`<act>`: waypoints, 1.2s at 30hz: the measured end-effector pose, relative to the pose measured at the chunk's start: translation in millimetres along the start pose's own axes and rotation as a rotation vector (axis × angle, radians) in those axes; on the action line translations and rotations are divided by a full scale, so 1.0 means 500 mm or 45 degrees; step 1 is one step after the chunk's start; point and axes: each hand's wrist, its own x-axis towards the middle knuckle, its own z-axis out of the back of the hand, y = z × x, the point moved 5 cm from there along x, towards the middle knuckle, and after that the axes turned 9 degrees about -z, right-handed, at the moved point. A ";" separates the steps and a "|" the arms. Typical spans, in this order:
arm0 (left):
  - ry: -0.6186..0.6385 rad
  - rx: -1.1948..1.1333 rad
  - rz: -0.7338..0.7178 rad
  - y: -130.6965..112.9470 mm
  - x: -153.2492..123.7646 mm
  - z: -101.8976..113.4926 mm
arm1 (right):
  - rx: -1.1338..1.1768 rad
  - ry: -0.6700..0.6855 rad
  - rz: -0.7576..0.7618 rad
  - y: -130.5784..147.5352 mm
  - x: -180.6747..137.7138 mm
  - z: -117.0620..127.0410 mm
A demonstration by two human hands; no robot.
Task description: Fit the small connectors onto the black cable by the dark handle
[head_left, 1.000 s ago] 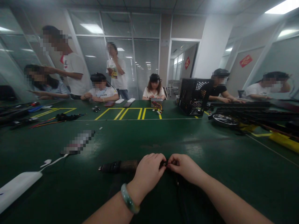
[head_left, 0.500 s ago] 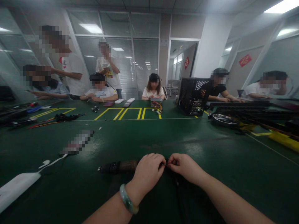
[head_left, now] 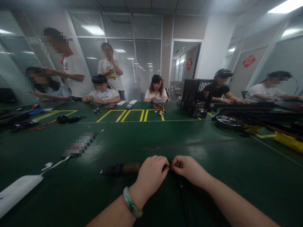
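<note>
L hand (head_left: 151,173), R hand (head_left: 188,167) at dk cyl. tool (head_left: 120,169) – tapered

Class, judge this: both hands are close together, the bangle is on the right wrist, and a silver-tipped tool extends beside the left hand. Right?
Not quite: the head view shows the green bangle on the left wrist. Left hand, right hand and silver-tipped tool are as stated.

Head view, forward-down across table (head_left: 132,137)
</note>
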 end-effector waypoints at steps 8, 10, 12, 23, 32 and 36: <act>-0.029 -0.023 0.019 0.000 -0.001 0.000 | 0.017 0.021 -0.012 0.012 -0.006 0.006; -0.025 -0.028 0.004 0.000 -0.001 -0.002 | 0.013 0.018 -0.003 0.013 -0.005 0.005; -0.033 -0.036 -0.013 0.000 -0.001 -0.002 | 0.015 0.016 0.001 0.012 -0.004 0.003; -0.010 -0.027 -0.007 -0.002 0.003 -0.002 | 0.046 0.013 -0.013 0.006 -0.004 0.000; -0.031 -0.030 0.016 -0.003 0.004 0.002 | 0.006 0.016 -0.044 0.007 -0.008 0.001; -0.025 -0.030 0.021 -0.003 0.005 0.001 | 0.003 -0.009 -0.041 0.007 -0.009 0.000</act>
